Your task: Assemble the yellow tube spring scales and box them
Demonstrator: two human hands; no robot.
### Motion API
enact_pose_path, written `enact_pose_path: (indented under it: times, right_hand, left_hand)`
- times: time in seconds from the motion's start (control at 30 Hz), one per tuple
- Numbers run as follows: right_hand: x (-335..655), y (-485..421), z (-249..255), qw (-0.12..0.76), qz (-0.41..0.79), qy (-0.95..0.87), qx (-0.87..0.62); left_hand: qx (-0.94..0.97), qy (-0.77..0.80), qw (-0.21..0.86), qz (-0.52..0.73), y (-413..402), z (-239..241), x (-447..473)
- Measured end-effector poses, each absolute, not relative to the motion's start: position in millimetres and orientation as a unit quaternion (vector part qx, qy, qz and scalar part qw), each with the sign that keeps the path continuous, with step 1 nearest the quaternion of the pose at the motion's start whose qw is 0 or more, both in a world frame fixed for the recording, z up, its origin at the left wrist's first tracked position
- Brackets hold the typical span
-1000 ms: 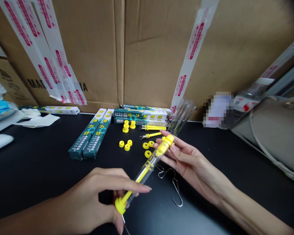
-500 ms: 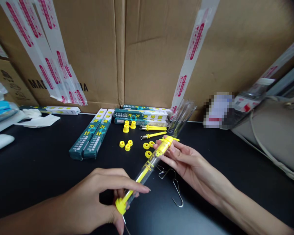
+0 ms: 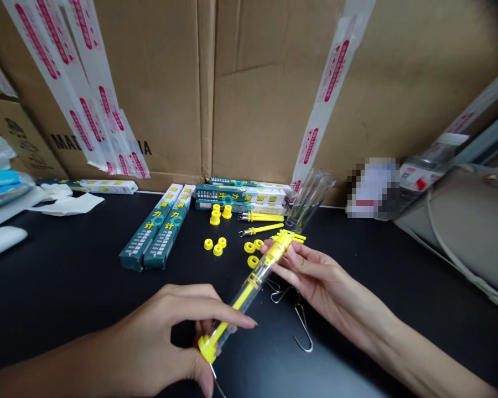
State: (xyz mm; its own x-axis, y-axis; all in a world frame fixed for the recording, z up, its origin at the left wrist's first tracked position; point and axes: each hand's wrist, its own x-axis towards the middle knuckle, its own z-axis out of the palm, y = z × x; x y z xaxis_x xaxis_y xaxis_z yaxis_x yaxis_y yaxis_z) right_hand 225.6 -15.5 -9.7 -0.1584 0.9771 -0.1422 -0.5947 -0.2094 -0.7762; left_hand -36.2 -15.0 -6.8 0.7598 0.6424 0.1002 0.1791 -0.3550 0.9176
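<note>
Between my two hands a spring scale (image 3: 249,286), a clear tube with yellow end caps and a yellow rod inside, is held at a slant. Its near end is gripped by my left hand (image 3: 191,326), fingers over the tube and thumb by the lower yellow cap, with a wire hook protruding below. Fingers of my right hand (image 3: 315,271) close round the upper yellow cap. On the table under the tube lie metal hooks (image 3: 304,331). Beyond it are yellow rings (image 3: 249,247), small yellow caps (image 3: 218,250), flanged yellow bushings (image 3: 214,216) and yellow rods with springs (image 3: 261,229).
Printed narrow boxes (image 3: 157,226) lie left of centre, and more boxes (image 3: 240,194) are stacked behind. Clear tubes (image 3: 313,196) stand by the large carton (image 3: 249,99). A bottle (image 3: 425,171) and a grey bag (image 3: 460,226) are at right, white paper (image 3: 68,204) at left.
The view has shifted very slightly, so everything sits a little further right. Both hands keep their hold on the spring scale in nearly the same pose.
</note>
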Motion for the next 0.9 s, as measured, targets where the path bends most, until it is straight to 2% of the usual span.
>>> enact_pose_path:
  times: [0.9]
  right_hand:
    - [225.8,-15.8,-4.0,0.536,0.71,-0.331,-0.315]
  left_hand:
    - [0.811,0.255,0.482,0.213,-14.3,-7.6,-38.4]
